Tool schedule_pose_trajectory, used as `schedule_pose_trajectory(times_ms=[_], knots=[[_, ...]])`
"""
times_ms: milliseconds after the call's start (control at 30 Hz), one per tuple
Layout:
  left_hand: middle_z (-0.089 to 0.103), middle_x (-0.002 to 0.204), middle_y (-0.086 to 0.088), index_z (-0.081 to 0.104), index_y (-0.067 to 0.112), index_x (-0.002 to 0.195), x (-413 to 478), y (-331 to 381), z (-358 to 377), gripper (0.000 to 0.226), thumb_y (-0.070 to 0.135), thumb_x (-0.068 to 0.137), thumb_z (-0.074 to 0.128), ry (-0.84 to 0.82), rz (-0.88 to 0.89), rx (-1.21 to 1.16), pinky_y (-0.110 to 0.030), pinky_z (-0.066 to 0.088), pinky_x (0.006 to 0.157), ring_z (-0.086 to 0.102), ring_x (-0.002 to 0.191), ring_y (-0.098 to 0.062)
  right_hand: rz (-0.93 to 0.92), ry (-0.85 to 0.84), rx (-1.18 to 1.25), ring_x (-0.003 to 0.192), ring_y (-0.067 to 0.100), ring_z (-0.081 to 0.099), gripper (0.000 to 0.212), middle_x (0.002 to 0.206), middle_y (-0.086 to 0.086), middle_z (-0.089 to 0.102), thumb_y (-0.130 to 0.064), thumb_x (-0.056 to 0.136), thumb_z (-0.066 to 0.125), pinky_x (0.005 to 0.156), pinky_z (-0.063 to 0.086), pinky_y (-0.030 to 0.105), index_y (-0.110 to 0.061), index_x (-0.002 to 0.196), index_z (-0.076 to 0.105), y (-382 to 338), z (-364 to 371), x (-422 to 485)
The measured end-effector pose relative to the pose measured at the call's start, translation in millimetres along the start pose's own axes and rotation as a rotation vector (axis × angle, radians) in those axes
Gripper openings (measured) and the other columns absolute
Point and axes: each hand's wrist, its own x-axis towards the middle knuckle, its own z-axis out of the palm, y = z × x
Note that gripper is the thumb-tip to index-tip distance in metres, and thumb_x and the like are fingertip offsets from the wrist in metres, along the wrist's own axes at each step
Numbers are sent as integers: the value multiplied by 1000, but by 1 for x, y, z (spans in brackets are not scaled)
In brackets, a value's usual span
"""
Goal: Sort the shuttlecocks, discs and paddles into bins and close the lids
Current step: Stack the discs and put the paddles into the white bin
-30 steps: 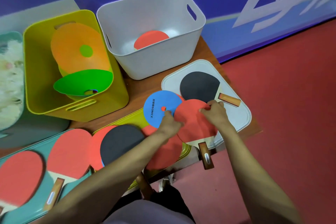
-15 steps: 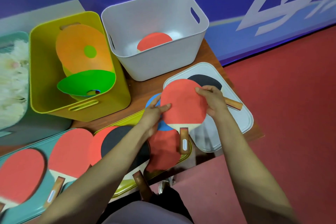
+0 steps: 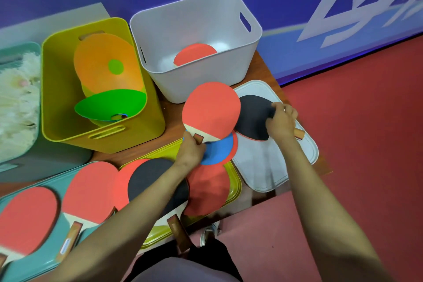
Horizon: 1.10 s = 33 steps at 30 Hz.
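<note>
My left hand (image 3: 191, 150) grips the handle of a red paddle (image 3: 211, 110), raised in front of the white bin (image 3: 196, 18). One red paddle (image 3: 194, 54) lies inside that bin. My right hand (image 3: 281, 120) rests on a black paddle (image 3: 251, 117) lying on the white lid (image 3: 270, 167). A blue disc (image 3: 219, 150) lies under the raised paddle. The yellow bin (image 3: 61, 103) holds orange (image 3: 105, 64) and green (image 3: 112, 104) discs. White shuttlecocks (image 3: 16, 98) fill the teal bin at far left.
Several more red and black paddles lie on the teal lid (image 3: 45, 261) and the yellow lid (image 3: 235, 181) at the table's front edge. A blue wall runs behind the bins. Red floor lies to the right of the wooden table (image 3: 263, 68).
My left hand took the red paddle by its handle and lifted it toward the white bin. My right hand let go of it and moved right onto the black paddle.
</note>
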Motion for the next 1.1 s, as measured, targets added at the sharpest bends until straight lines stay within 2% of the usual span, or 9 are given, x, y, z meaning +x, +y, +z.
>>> schedule_pose_trajectory(times_ms=[67,133,367,467,567,667,833,967,1100], knots=[[58,110,-15,42,4,114,1,0,-6,36,6,80,55,10,4,26,-40,44,84,56,104,-32,40,-115,-289,132,35,25,53,138,16,37,-3,83,51,106,25,45,-12,133,38,22,3,1],[59,106,-13,44,5,112,2,-2,-10,36,8,79,57,5,9,64,-42,45,86,56,103,-33,91,-159,-376,127,39,31,49,131,20,41,-4,83,49,104,25,48,-12,129,36,35,8,-2],[55,85,-5,46,12,92,-10,5,-18,30,20,66,59,-45,19,100,-35,43,70,53,81,-27,-41,-112,-314,109,45,46,47,121,25,50,-6,81,56,93,38,45,-5,126,40,48,-5,-7],[58,86,-8,48,11,86,-10,7,-23,20,13,75,64,-16,49,122,-34,42,69,54,81,-26,-131,-90,-324,103,41,53,60,118,20,52,-14,78,65,84,44,42,-12,132,39,33,-26,-16],[65,94,-6,54,13,91,-15,12,-24,33,27,67,72,17,95,56,-34,45,74,59,89,-26,-196,-86,-365,105,35,55,63,119,13,53,-24,79,66,83,45,38,-24,136,38,9,-47,-24],[58,73,0,53,16,82,-22,24,-25,34,34,59,71,49,151,-24,-33,43,64,56,73,-23,-212,-63,-304,103,34,56,59,118,9,50,-24,78,62,78,41,35,-25,132,38,-8,-61,-29],[40,57,8,45,14,76,-36,53,-35,29,12,73,74,115,281,-130,-18,29,45,40,47,-4,-324,-121,-74,104,22,55,63,106,-3,46,-23,80,61,80,42,32,-36,137,38,-6,-85,-27],[56,58,14,54,19,78,-37,73,-64,26,16,67,78,193,328,-231,-33,42,55,48,55,-1,-407,-162,171,99,16,57,58,92,-6,49,-13,82,62,91,45,30,-42,131,49,-10,-96,-22],[51,69,5,53,9,91,-28,89,-101,29,15,73,75,305,364,-197,-30,34,55,46,60,-12,-418,-133,337,109,9,56,57,105,1,55,-9,84,59,99,42,28,-40,131,51,-36,-102,-19]])
